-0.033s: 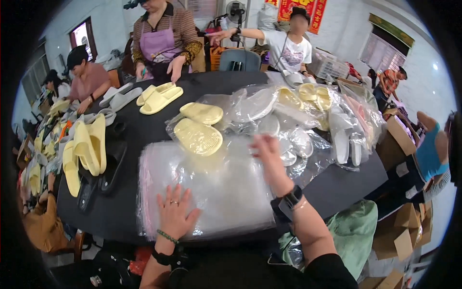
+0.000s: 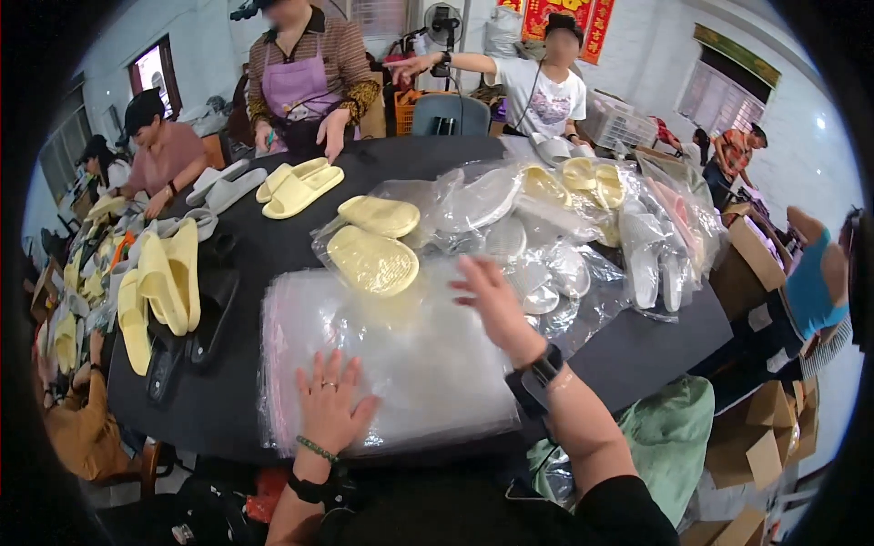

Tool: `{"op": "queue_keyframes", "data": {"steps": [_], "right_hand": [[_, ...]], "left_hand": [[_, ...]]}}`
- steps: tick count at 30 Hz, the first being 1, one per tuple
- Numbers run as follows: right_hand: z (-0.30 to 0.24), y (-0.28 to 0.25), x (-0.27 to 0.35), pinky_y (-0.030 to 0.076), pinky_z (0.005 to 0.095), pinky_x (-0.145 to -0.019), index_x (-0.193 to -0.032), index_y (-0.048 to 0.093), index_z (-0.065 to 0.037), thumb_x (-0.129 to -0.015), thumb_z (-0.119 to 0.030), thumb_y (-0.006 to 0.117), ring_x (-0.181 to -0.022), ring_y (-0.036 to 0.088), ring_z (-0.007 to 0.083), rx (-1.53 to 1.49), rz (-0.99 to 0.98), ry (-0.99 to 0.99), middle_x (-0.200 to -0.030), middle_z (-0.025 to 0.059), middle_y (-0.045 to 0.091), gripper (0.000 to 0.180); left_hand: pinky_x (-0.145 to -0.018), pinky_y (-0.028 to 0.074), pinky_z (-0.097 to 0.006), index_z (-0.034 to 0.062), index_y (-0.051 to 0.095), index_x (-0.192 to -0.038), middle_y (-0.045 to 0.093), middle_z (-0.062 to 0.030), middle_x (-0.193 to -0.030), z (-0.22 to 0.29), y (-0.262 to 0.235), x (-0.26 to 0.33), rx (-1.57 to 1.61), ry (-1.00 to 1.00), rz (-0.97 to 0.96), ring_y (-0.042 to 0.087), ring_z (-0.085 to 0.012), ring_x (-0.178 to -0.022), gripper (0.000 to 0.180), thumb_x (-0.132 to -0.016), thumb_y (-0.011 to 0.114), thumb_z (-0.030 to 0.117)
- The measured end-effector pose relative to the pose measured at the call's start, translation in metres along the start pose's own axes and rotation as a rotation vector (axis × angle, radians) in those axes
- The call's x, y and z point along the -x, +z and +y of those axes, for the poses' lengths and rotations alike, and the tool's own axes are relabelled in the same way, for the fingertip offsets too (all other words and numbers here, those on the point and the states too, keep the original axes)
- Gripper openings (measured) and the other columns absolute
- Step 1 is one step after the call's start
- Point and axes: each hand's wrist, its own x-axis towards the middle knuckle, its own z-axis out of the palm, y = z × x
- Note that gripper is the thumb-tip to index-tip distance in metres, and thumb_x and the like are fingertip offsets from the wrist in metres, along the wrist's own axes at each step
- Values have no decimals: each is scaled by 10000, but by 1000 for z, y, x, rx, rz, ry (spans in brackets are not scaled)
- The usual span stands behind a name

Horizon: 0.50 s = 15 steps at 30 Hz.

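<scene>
My left hand [image 2: 332,405] lies flat, fingers spread, on the near part of a stack of clear plastic bags [image 2: 401,355] on the black table [image 2: 637,350]. My right hand [image 2: 492,305] hovers open over the stack's far right side, fingers apart and holding nothing. Just beyond the stack sits a pair of pale yellow slippers [image 2: 373,241] inside a clear bag. To the right of it is a heap of bagged white and yellow slippers [image 2: 592,227].
Yellow slippers [image 2: 164,282] and black slippers [image 2: 214,314] stand along the table's left side; another yellow pair [image 2: 299,187] lies at the far edge. Several people sit or stand around the table. Cardboard boxes [image 2: 756,428] and a green bag [image 2: 674,437] are at my right.
</scene>
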Motion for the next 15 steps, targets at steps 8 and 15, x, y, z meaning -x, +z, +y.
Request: {"op": "queue_keyframes", "data": {"steps": [8, 15], "right_hand": [[22, 74, -77, 496, 380, -918, -1390, 448, -101, -907, -332, 720, -1110, 593, 204, -26, -161, 178, -1191, 79, 620, 601], [35, 78, -98, 557, 388, -825, -1509, 195, -205, -870, 21, 678, -1076, 620, 244, -58, -43, 171, -1249, 125, 577, 832]], "left_hand": [[-1124, 128, -688, 156, 472, -1441, 367, -182, -1531, 0, 2, 0, 20, -26, 31, 269, -433, -1434, 681, -905, 549, 569], [-1133, 122, -679, 154, 479, -1433, 333, -176, -1549, 0, 6, -2, -25, 0, 40, 250, -418, -1442, 679, -921, 500, 600]]}}
